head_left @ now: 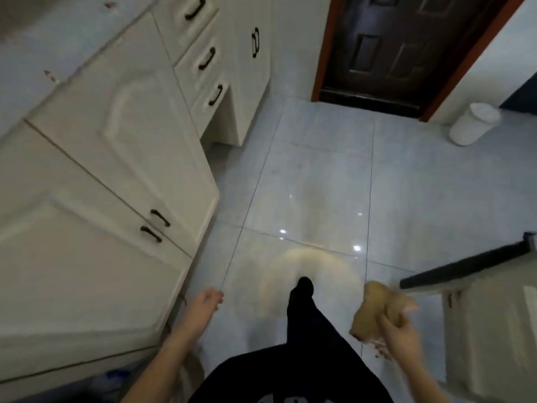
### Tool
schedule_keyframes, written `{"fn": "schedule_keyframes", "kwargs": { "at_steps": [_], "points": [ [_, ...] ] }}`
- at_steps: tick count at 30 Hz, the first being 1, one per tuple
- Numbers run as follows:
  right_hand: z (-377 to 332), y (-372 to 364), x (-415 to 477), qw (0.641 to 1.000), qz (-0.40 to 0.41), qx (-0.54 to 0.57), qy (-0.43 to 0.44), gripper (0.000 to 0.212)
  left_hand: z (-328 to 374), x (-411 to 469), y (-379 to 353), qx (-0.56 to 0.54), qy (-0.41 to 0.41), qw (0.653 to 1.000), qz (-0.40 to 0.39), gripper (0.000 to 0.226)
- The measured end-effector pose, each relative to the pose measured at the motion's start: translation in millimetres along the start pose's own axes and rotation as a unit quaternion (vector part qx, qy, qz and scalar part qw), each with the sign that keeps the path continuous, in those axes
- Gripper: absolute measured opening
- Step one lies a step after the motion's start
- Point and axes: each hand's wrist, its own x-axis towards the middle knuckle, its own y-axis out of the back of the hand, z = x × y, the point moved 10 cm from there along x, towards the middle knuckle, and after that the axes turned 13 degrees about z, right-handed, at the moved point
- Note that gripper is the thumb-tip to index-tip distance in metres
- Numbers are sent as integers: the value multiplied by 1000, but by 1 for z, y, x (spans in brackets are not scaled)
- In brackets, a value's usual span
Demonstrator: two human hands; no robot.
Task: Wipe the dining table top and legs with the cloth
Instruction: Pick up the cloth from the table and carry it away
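Glossy floor tiles (319, 175) are bounded by cream cabinets (116, 158) left, perhaps a bench edge (465, 266) lower right. The cloth (374, 312) is clutched by the right hand (404, 338); the grip of the left hand (203, 306) is slack.

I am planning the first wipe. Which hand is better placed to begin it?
Right, most likely. The right hand grips the cloth, close to the dark-edged surface on that side. The left hand holds nothing, beside the cabinet.

Black top (276, 373) — white print (290, 400) partly seen, black trousers (308, 324), black-clad foot (303, 286), bare forearms (177, 341)
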Motion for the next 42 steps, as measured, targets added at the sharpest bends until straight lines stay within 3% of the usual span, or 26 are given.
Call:
{"fn": "schedule_keyframes", "kwargs": {
  "at_steps": [4, 7, 11, 16, 21, 23, 26, 29, 32, 34, 37, 40, 42],
  "points": [
    [-62, -22, 97, 999, -24, -22, 6, 23, 29, 34, -18, -48, 57, 996, 40, 24],
    [-121, -50, 161, 997, -30, -33, 62, 27, 43, 53, -25, -87, 118, 986, 74, 21],
    [-251, -85, 164, 985, -72, -59, 148, 25, 72, 72, -26, -104, 139, 978, 112, 19],
    [-380, -157, 154, 960, -149, -54, 230, 22, 131, 102, -3, -64, 80, 979, 178, 23],
    [-522, -223, 113, 928, -229, 48, 289, 9, 278, 146, 70, -26, -76, 963, 258, 19],
    [-582, -243, 91, 912, -255, 100, 304, 7, 338, 157, 115, -10, -148, 942, 300, 16],
    [-671, -261, 55, 890, -275, 164, 326, 8, 428, 161, 180, 29, -253, 895, 367, 37],
    [-753, -270, 12, 849, -313, 217, 366, 14, 510, 146, 234, 94, -366, 819, 432, 36],
    [-821, -272, -32, 805, -358, 263, 394, 11, 557, 138, 276, 138, -419, 739, 510, 34],
    [-852, -279, -61, 781, -399, 263, 401, 19, 563, 149, 303, 156, -383, 726, 549, 37],
    [-885, -295, -95, 752, -442, 235, 429, 19, 546, 178, 341, 200, -260, 743, 584, 47],
    [-911, -321, -123, 724, -472, 192, 465, 14, 523, 206, 367, 243, -153, 764, 579, 63],
    [-927, -340, -150, 682, -506, 150, 507, 12, 507, 220, 379, 261, -94, 775, 567, 72]
  ]
}}
